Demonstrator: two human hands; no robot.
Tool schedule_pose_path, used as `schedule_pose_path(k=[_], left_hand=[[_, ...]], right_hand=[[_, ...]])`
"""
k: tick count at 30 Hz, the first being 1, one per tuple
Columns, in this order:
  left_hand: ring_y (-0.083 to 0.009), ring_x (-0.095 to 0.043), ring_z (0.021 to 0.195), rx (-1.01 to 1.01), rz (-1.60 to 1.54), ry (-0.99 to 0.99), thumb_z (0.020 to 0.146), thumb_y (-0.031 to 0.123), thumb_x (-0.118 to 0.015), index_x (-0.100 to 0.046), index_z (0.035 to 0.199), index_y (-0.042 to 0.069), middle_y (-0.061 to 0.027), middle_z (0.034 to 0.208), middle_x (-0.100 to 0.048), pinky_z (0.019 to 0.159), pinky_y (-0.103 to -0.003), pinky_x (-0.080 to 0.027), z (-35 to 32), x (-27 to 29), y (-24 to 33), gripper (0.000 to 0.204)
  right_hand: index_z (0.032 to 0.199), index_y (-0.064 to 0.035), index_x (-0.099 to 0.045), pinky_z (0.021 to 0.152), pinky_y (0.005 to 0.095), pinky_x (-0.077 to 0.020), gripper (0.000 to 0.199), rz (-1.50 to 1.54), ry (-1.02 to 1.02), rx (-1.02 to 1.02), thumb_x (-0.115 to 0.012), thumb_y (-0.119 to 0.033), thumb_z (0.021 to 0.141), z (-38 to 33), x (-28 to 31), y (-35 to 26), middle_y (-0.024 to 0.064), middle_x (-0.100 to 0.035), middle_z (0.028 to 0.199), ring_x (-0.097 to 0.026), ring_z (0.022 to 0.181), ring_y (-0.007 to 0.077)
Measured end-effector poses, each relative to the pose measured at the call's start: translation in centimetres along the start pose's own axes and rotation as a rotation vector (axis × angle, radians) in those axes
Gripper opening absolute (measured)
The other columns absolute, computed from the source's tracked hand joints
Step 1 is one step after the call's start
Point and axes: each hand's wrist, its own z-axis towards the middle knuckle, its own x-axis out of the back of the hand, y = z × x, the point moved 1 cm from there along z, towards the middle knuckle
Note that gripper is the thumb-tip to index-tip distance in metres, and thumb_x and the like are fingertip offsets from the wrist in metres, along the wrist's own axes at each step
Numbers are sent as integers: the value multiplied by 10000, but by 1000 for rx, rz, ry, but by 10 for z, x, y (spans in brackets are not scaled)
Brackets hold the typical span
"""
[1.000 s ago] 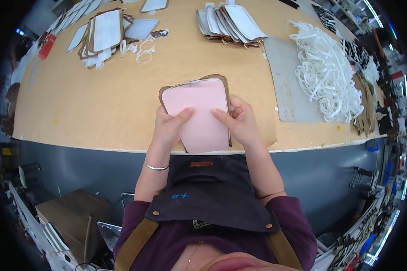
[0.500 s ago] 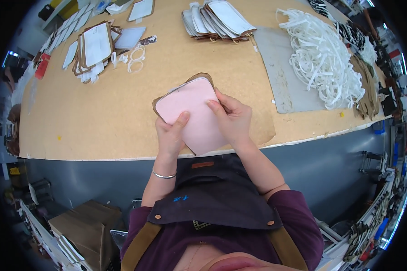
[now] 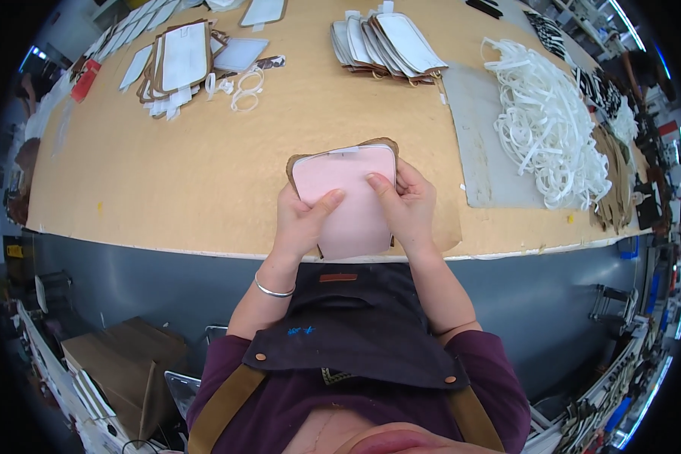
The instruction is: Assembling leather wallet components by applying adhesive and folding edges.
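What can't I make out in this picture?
Head view: fingertips of the left hand and right hand, thumbs aside, hidden behind the pink panel.
Head view: most of the brown piece, covered by the pink panel.
Head view: far end of one white panel, cut off by the picture's top edge.
Head view: loose ends in the white strip pile, lost among loops.

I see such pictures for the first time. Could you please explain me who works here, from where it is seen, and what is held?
No machine here, only a person's bare hands. A wide camera worn on the head looks down, so straight edges look bent. The left hand and right hand together hold a pink panel with brown showing along its edge. On the table lie a left pile and a middle pile of pale pieces, and white straps heaped at right.
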Motion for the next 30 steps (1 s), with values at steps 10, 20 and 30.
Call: schedule_pose_path(k=[10, 20, 30], left_hand=[[-143, -585, 915, 51, -40, 4, 822, 10, -615, -507, 1126, -41, -92, 1019, -605, 778, -271, -490, 2, 7, -4, 327], [-238, -595, 973, -28, 368, -15, 833, 80, -609, -431, 1220, -29, -168, 1057, -590, 801, -311, -478, -3, -13, 17, 440], [-238, -558, 763, -603, 745, 244, 794, 98, -653, -549, 1170, -14, -145, 885, -549, 685, -288, -467, -3, -9, 26, 407]], right_hand=[[1112, 61, -555, 661, 217, -499, 381, -221, 149, 254, -693, -46, 774, -5, -3, 10, 74, -647, 867, -610, 748, 99], [1123, 23, -527, 827, 308, -485, 389, 291, -236, -240, -681, -34, 771, 3, 16, 9, 103, -608, 1048, -580, 963, 156], [1130, 18, -532, 836, 304, -472, 375, 334, -127, -94, -663, -14, 780, -6, 13, 3, 103, -606, 1059, -581, 958, 167]])
